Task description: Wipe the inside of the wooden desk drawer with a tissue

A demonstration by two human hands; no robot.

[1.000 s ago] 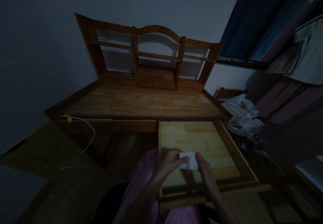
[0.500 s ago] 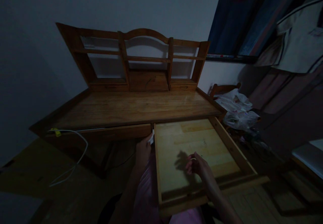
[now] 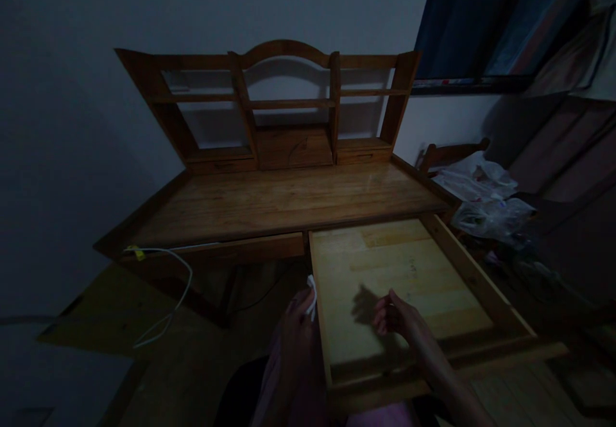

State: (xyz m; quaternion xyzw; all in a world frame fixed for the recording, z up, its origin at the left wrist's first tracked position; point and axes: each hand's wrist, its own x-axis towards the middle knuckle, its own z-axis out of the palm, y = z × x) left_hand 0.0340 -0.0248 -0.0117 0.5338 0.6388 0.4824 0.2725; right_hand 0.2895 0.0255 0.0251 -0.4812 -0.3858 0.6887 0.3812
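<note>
The room is very dark, so a lot is hard to see. The big wooden desk [image 3: 289, 202] fills the middle of the picture. On its back edge stands a wooden shelf rack [image 3: 283, 106], and I can see the wall through its gaps. At the upper right hangs a dark curtain [image 3: 471, 16], cut off by the edge.

The drawer [image 3: 414, 266] is pulled out toward me in the lower middle. Its pale bottom has a few tiny marks I cannot read. Its front edge is partly hidden by my right arm.

At the right, crumpled plastic bags [image 3: 486, 202] lie on a chair [image 3: 450, 154], and only the chair's back shows. At the lower left a white cable [image 3: 168, 298] hangs off the desk in a loop.

My right hand [image 3: 397, 318] floats over the drawer bottom, fingers curled in, thumb up. It throws a shadow to its left. I cannot tell if it holds anything.

My left hand [image 3: 298, 314] is just outside the drawer's left wall, low down. It pinches a small white scrap [image 3: 312, 295], which sticks up beside the wall. I cannot tell if it is paper or cloth.
</note>
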